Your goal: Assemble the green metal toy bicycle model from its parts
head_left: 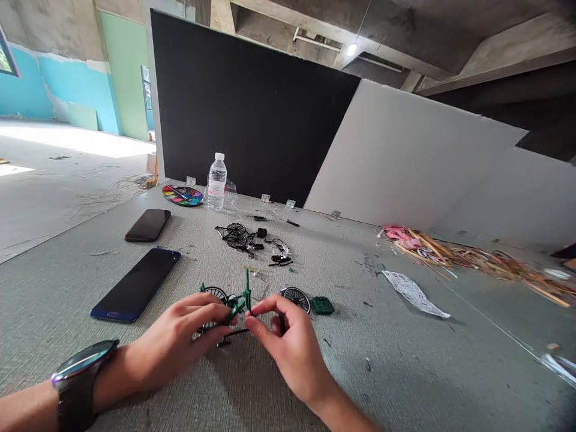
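Between my two hands is a small green model bicycle frame (247,291), its thin upright tube pointing up. My left hand (180,330), with a watch on the wrist, is closed around the frame's left part, where a spoked wheel (216,293) shows behind the fingers. My right hand (288,342) pinches the lower end of the upright tube; the exact contact is hidden by the fingertips. Just behind the right hand lies a loose black wheel (297,298), with a green box-like part (323,305) beside it. Thin black parts (225,342) show under the hands.
Farther back lie black model bicycle parts (238,237) and a silver-black cluster (279,252). A water bottle (216,183) and paint palette (182,195) stand near the black board (247,108). Two phones (137,285) are at left; a printed sheet (414,293) and wood strips (486,264) at right.
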Demonstrator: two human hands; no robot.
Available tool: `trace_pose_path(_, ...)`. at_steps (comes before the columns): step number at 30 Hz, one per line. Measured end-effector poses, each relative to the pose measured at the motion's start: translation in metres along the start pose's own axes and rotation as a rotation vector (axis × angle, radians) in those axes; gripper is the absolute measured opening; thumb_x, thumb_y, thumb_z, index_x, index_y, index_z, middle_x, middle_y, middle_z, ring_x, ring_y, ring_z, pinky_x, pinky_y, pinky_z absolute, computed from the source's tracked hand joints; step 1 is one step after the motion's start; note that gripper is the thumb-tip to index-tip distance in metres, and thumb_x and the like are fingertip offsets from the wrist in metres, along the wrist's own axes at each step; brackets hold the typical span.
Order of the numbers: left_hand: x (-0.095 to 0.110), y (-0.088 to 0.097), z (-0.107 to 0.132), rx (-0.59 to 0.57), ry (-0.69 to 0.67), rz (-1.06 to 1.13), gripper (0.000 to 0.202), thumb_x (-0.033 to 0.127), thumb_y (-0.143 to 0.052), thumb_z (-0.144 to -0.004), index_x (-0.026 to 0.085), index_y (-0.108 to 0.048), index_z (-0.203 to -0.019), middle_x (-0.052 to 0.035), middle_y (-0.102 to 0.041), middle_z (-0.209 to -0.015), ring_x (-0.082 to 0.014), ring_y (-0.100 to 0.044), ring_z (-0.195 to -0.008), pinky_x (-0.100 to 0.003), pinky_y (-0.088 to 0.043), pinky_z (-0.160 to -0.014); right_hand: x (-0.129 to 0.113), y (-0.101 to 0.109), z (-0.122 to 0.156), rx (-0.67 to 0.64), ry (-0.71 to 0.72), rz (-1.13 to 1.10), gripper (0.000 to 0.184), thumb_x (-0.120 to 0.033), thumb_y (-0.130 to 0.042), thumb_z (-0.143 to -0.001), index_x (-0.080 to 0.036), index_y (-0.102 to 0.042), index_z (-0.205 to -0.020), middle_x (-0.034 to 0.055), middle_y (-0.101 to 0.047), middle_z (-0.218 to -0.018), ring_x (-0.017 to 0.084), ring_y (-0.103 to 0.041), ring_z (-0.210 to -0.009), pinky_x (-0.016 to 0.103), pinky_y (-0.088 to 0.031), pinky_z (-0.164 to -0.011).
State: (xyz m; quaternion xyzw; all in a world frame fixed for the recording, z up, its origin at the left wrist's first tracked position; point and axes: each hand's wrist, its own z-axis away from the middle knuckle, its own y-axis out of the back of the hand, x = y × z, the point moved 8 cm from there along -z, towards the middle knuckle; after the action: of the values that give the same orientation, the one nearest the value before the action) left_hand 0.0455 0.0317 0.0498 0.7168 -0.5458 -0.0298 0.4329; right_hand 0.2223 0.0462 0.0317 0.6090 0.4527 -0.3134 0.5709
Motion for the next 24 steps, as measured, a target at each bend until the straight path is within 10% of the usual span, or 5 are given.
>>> trace_pose_path(9, -0.048, 0.009, -0.001, 0.079, 0.387, 0.194, 0.02, 0.032, -0.06, -0.101, 0.02, -0.076, -0.1, -0.0025, -0.082, -0.092, -0.0205, -0.077, -0.082, -0.031, -0.061, -0.073, -0.005, 0.014, -0.002, 0.057, 0.057, -0.035, 0.03, -0.047, -0.062, -0.099, -0.023, -0.074, -0.112, 0.0042, -0.075, -0.09, 0.017, -0.062, -0.072, 0.03, -0.044, -0.064)
trace_pose_path(16, -0.058, 0.01, 0.007, 0.163, 0.391, 0.227, 0.022, 0.031, -0.057, -0.105, 0.019, -0.073, -0.115, -0.0068, -0.083, -0.104, -0.0225, -0.078, -0.096, -0.038, -0.063, -0.087, -0.003, 0.018, -0.003, 0.097, 0.066, 0.035, 0.034, -0.048, -0.058, -0.101, -0.022, -0.077, -0.111, 0.0041, -0.075, -0.086, 0.017, -0.057, -0.067, 0.029, -0.043, -0.062)
trace_pose_path(24, -0.048, 0.018, 0.003, 0.205, 0.331, 0.135, 0.013, 0.028, -0.066, -0.098, 0.02, -0.076, -0.1, -0.0024, -0.081, -0.09, -0.0189, -0.075, -0.077, -0.03, -0.063, -0.072, 0.0, 0.018, -0.002, 0.109, 0.05, -0.02, 0.034, -0.051, -0.062, -0.098, -0.021, -0.076, -0.108, 0.0001, -0.064, -0.071, 0.014, -0.039, -0.056, 0.028, -0.03, -0.051)
